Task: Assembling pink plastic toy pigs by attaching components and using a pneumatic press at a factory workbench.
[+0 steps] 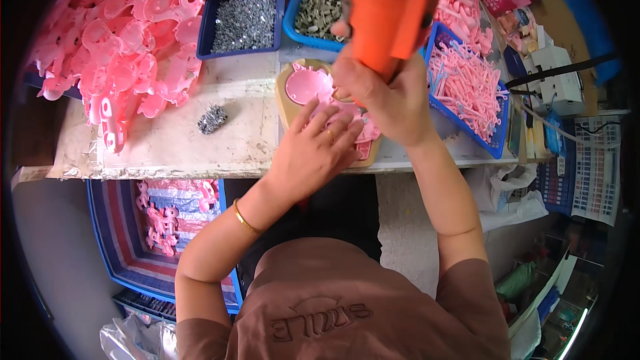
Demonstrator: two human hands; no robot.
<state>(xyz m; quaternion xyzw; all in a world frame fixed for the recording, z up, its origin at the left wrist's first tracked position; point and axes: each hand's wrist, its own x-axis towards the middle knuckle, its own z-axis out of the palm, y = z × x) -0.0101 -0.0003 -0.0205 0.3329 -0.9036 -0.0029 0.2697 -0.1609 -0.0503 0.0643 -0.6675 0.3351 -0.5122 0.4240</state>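
My right hand (pixel 393 97) is wrapped round an orange power screwdriver (pixel 387 20), held upright with its lower end over a pink plastic part (pixel 309 85). The tool's tip is hidden behind my fingers. That pink part has a rounded hollow shell and lies in a tan holding block (pixel 288 108) near the table's front edge. Across the part's near side rests my left hand (pixel 317 143), fingers stretched out and slightly apart, palm down. It covers much of the pink part, and a gold bangle circles the wrist.
A small heap of screws (pixel 213 119) lies left of the block. Behind stand a dark blue tray (pixel 202 33) of screws and a blue basket (pixel 291 27) of small greyish pieces. Pink shells (pixel 127 53) pile up at left; a blue tray (pixel 498 147) of pink sticks stands right. Below left is a lined crate (pixel 127 253).
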